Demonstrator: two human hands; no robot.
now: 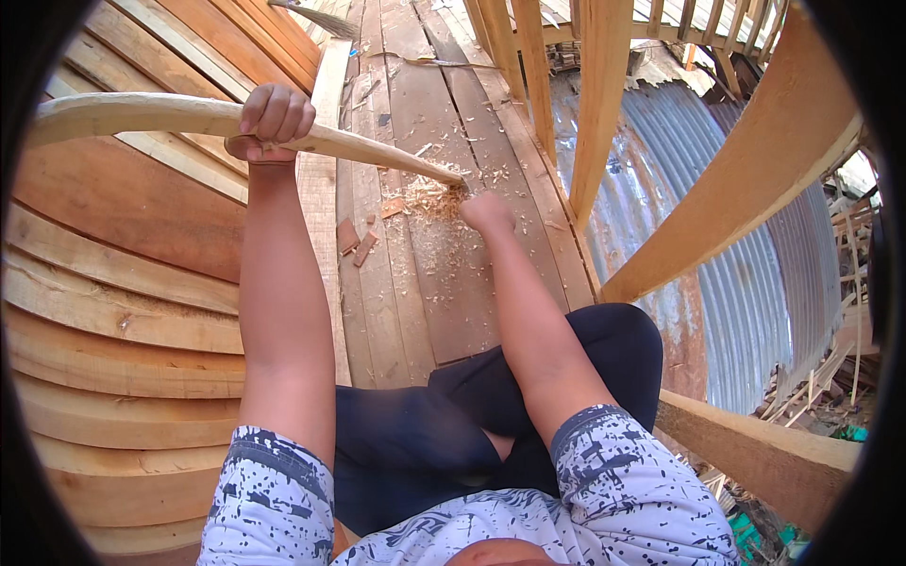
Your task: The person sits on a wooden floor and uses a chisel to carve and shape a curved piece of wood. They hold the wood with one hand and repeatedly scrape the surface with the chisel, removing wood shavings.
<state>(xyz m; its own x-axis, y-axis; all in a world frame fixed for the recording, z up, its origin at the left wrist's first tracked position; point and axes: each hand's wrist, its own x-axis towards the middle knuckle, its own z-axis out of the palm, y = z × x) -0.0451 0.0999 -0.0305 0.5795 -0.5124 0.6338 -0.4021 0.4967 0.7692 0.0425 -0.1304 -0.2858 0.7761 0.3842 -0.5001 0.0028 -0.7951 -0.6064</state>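
A long, curved, pale wooden piece point(373, 154) slants from the far left down to the middle of the plank floor. My left hand point(276, 117) is wrapped round its middle, next to a darker round spot on the wood. Close to the lower tip of the piece, my right hand point(488, 212) is closed in a fist. A small dark bit shows between that fist and the tip, but what the fingers hold is hidden. Wood shavings point(439, 203) lie scattered under the tip. Reddish-brown wood offcuts point(365, 247) rest on the planks to the left of the shavings.
Curved planking point(123, 368) rises along my left side. Upright timber posts point(604, 104) and a thick slanting beam point(746, 179) line the right. Beyond them lies rusty corrugated sheet metal point(717, 274). Plank flooring point(406, 311) runs ahead, with a broom-like brush point(326, 21) at the far end.
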